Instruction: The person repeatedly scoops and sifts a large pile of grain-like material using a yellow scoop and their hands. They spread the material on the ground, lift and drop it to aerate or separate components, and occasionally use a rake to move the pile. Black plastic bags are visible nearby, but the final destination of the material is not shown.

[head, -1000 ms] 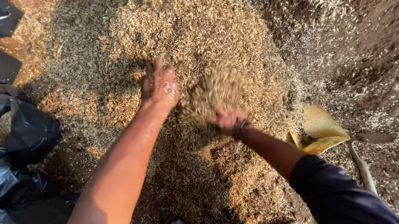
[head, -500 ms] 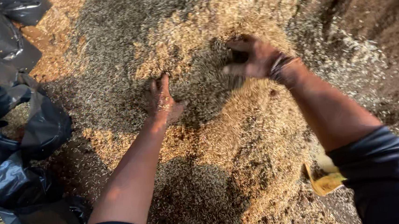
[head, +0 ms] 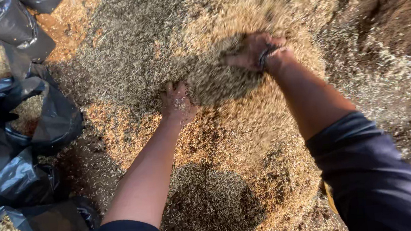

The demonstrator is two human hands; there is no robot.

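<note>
— Since half a second ago, the right hand (head: 251, 52) is coming in from the far slope toward the left hand (head: 178, 103), and the two are now closing on the same patch of the husk pile (head: 246, 141); the yellow scoop that was showing by the right elbow is now almost hidden behind the dark blue sleeve (head: 379, 180).

— How are the hands standing?

— The right one is cupping, fingers curled around a loose clump of husk (head: 222, 80) that is blurring as it spills. The left one is lying flat, fingers spread and half sunk in the pile, holding nothing that can be seen. The husk itself is lying heaped under both arms, filling most of the view.

— What could be going wrong here?

— Judging by the blur, much of the clump is likely slipping between the curled fingers, since only one hand is under it. Fine chaff could also be flying up toward the person's face.

— Any packages or labels?

— No labels or signs are showing. Black plastic bags (head: 20, 157) are standing open along the left edge, crumpled and glossy, some with pale husk inside.
</note>
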